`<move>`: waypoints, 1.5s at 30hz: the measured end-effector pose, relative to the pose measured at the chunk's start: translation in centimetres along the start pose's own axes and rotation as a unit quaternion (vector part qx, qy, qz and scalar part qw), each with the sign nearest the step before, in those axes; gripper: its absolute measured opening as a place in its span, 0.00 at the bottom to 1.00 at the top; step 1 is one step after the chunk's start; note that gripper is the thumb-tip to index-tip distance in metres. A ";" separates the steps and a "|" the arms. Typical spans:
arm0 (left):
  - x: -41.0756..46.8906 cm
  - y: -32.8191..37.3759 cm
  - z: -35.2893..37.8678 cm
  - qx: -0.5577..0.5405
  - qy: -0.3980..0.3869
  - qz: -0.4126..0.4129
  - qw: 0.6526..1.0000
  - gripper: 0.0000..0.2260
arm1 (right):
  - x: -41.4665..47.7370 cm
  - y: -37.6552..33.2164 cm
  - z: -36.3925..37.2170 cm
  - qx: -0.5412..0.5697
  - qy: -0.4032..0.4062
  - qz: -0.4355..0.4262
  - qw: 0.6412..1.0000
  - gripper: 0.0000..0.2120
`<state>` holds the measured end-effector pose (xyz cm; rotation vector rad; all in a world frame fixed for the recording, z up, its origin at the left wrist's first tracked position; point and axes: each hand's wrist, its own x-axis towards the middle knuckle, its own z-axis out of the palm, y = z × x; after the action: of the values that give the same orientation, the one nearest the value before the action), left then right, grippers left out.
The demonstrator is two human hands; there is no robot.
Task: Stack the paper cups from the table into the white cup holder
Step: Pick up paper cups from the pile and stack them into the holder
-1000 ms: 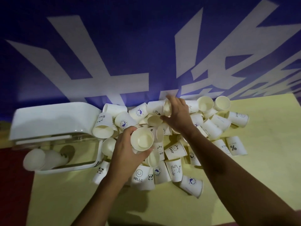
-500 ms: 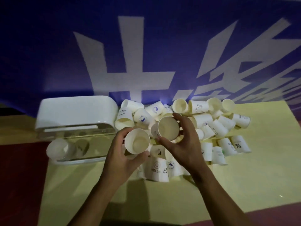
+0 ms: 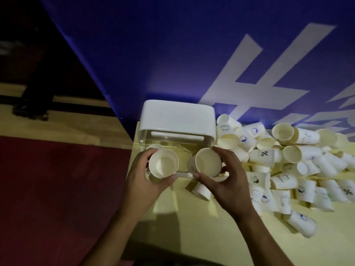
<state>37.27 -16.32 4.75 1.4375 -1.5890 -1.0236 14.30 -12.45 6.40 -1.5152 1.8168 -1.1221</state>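
Note:
My left hand [image 3: 143,182] grips a paper cup [image 3: 163,163], mouth turned toward me, in front of the white cup holder [image 3: 176,118]. My right hand [image 3: 225,181] holds a second paper cup [image 3: 208,162] the same way, just right of the first. Both cups hover over the holder's clear lower part, where another cup rim [image 3: 156,146] peeks out behind my left fingers. A big pile of loose paper cups [image 3: 299,162] lies on the yellow table [image 3: 192,227] to the right of the holder.
A blue banner with white characters [image 3: 211,54] rises directly behind the holder and the pile. The table's left edge runs just left of the holder, with red floor [image 3: 57,189] beyond. A single cup [image 3: 201,191] lies under my right hand.
Both hands have carried their cups left from the pile to the front of the holder. The view has swung left, so the holder now sits in the middle.

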 end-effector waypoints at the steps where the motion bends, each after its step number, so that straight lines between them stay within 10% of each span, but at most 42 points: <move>1: 0.4 -0.5 -0.7 0.000 0.010 0.002 1.000 0.33 | -0.1 -0.4 0.8 0.001 -0.002 0.004 1.000 0.35; 29: 6.5 -10.1 -0.2 0.121 -0.090 -0.009 0.989 0.31 | 3.1 -3.0 11.9 -0.025 -0.055 -0.017 0.998 0.39; 35: 5.9 -11.0 -1.5 0.060 -0.162 -0.113 0.978 0.47 | 3.5 -0.8 13.9 -0.075 -0.092 -0.029 0.993 0.38; 45: 6.3 -10.0 -1.6 -0.082 -0.121 -0.168 0.975 0.25 | 3.5 1.3 15.7 -0.030 -0.130 0.028 0.991 0.33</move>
<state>42.12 -23.19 -3.72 1.5438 -1.4118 -1.5405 25.46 -19.99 -2.56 -1.5531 1.7155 -0.8084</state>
